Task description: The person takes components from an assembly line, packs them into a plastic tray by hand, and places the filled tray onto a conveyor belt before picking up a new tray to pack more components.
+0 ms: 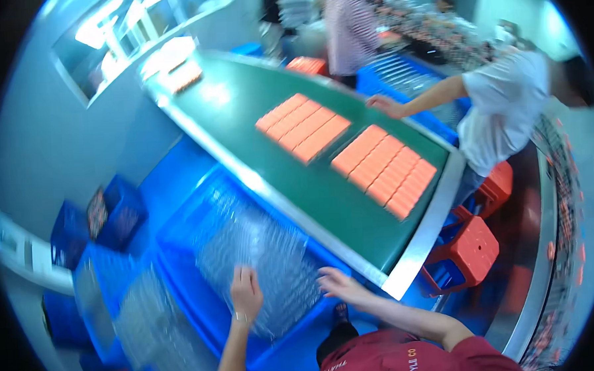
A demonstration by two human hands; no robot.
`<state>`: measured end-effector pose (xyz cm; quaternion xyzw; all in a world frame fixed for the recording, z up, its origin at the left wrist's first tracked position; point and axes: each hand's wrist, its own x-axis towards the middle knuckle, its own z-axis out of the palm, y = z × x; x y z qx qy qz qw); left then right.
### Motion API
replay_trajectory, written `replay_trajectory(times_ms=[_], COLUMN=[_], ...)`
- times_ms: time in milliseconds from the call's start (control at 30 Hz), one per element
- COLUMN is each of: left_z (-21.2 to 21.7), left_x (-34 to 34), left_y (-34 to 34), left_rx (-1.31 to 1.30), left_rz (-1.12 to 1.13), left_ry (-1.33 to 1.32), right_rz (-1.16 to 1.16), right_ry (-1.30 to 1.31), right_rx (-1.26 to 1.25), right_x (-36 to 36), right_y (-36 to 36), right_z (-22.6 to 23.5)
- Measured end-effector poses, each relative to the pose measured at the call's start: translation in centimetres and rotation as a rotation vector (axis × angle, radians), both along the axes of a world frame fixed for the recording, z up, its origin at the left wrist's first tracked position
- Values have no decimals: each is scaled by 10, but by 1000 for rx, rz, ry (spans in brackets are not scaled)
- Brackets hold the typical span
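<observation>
Here we see both hands spread flat on the stack of clear plastic trays (pixel 260 253) lying in the blue crate (pixel 180 237): the left hand (pixel 246 292) open on its near edge, the right hand (pixel 338 284) open at its right corner, neither gripping. Just right of the crate runs the green conveyor belt (pixel 310 191), carrying two orange tray groups (pixel 345 147). Beyond the belt a co-worker's hand (pixel 383 104) rests on its far edge. Red stools (pixel 469 247) stand past the belt's end; smaller blue crates (pixel 106 214) sit left.
</observation>
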<state>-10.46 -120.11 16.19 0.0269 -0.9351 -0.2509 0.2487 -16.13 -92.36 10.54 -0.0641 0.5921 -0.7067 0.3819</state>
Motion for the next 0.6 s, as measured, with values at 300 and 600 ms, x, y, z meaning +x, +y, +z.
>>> replay_trajectory(times_ms=[300, 600], left_z=[97, 33], left_x=[65, 18], left_y=[71, 192], left_rx=[-150, -176], left_rz=[85, -663], left_ry=[301, 145], right_rz=[557, 56], right_ry=[513, -308], right_rx=[188, -871], right_x=[-44, -61], right_y=[-77, 213], right_z=[-45, 95])
